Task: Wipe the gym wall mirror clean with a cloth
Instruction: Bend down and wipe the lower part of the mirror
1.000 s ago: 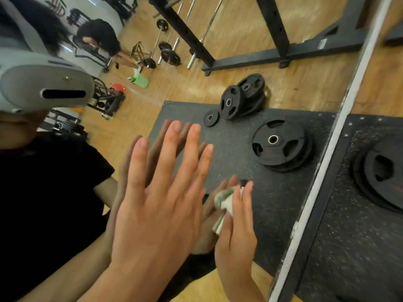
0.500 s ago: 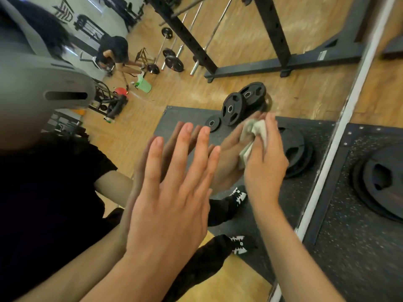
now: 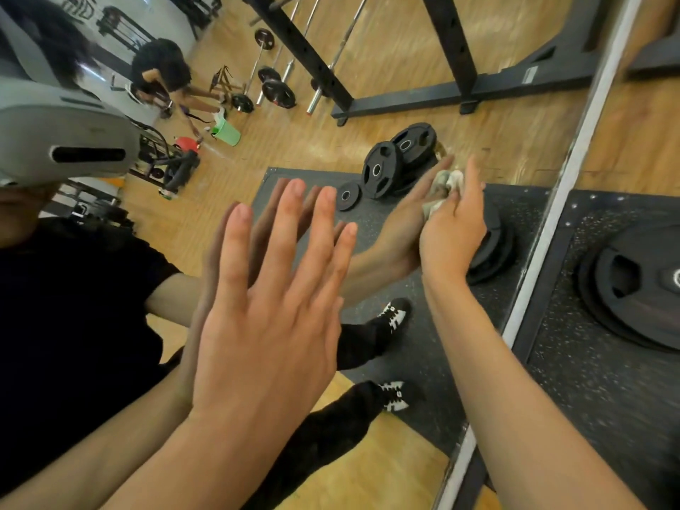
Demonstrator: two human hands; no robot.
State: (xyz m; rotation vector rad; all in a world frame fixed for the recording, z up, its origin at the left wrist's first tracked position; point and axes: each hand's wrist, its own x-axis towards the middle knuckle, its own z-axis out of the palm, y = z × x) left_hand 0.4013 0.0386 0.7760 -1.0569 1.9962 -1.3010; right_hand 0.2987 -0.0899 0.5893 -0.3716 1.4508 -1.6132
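Mirror [image 3: 404,115] fills nearly the whole view, and going by how much glass sits around the cloth, the wipe looks like it's somewhere in the middle. Left hand [image 3: 265,325] is flat on the glass, fingers straight and spread, holding nothing, just bracing. Right hand [image 3: 452,230] is further up and to the right, fingers mostly straight, pressing the cloth [image 3: 447,178] onto the glass. Can't tell whether the thumb hooks it. The cloth is a small pale wad, bunched under those fingertips, near the strip [image 3: 574,156] that runs down the mirror.

To do this bit well, imo:
- Spread the wad out so more of it touches.
- Use overlapping passes with even pressure.
- Run right up to the strip, since grime likes edges.
- That bracing palm probably leaves prints, so its patch wants a pass too.

Surface-wise, the glass looks hard and smooth, with no streaks clear enough to call. Reflected in it are a wood floor [image 3: 294,149], a black rack [image 3: 452,49], a dark speckled mat [image 3: 522,200] and black plates [image 3: 379,169]. There's also another person [image 3: 162,71] bent over near a green bucket [image 3: 228,132].
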